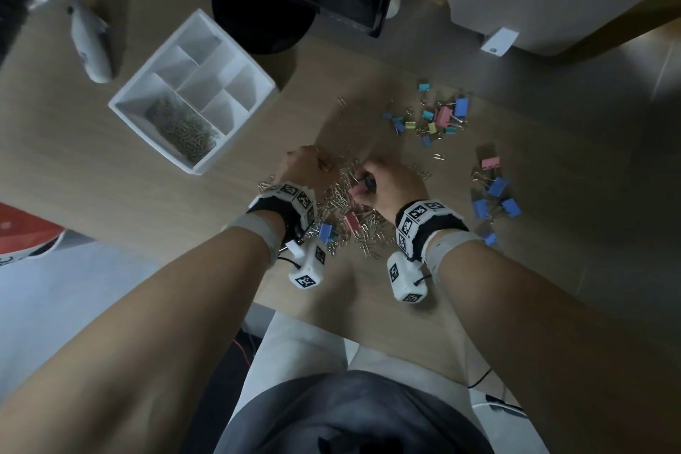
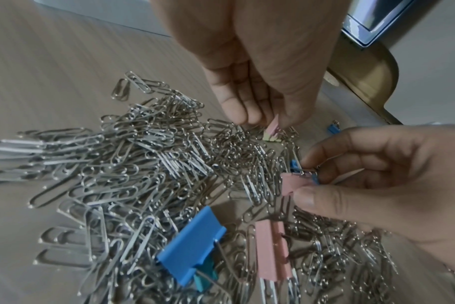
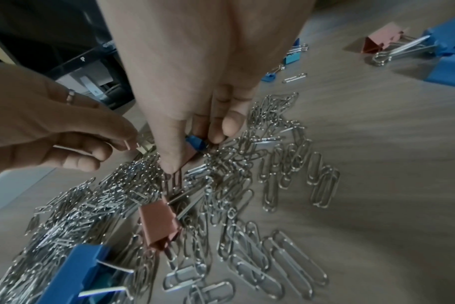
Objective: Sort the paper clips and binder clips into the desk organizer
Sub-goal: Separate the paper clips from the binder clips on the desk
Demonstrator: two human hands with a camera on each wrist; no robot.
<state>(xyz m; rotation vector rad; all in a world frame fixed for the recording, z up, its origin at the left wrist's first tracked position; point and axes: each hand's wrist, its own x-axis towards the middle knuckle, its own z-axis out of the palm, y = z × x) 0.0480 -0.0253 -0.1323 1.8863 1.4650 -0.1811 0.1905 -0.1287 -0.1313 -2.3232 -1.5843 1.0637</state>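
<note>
A: Down over the pile of paper clips (image 1: 344, 201) on the desk (image 1: 110, 166), both hands at once. Left hand (image 1: 303, 167) reaching in from above, fingertips (image 2: 247, 117) pinched on a small pink binder clip (image 2: 273, 125), with a pale yellow one (image 2: 349, 138) right beneath it.

B: Confirmed from the right wrist view: pinching fingers (image 3: 122, 142) closed on a pink edge, yellow clip touching. Ring (image 3: 70, 98) on one finger of that hand.

A: Over to the right hand (image 1: 390, 185). Thumb (image 2: 322, 200) and curled fingers clamped around a pink binder clip (image 2: 290, 184) and a small blue one (image 2: 295, 165) together, just above the heap.

B: Same grip seen from its own wrist: blue clip (image 3: 196, 143) and pink body (image 3: 189, 155) wedged between thumb and fingers, wire handles hanging down into the pile.

A: Still lying in the heap: a large blue binder clip (image 2: 192, 244), a long pink binder clip (image 2: 271, 251).

B: And the white desk organizer (image 1: 125, 105) far left of the hands, well apart from them. Paper clips heaped (image 1: 184, 129) in its long front compartment.

A: Off to the right, more coloured binder clips (image 1: 438, 118) scattered, plus a blue and pink group (image 1: 495, 195) nearer the desk's edge.
</note>
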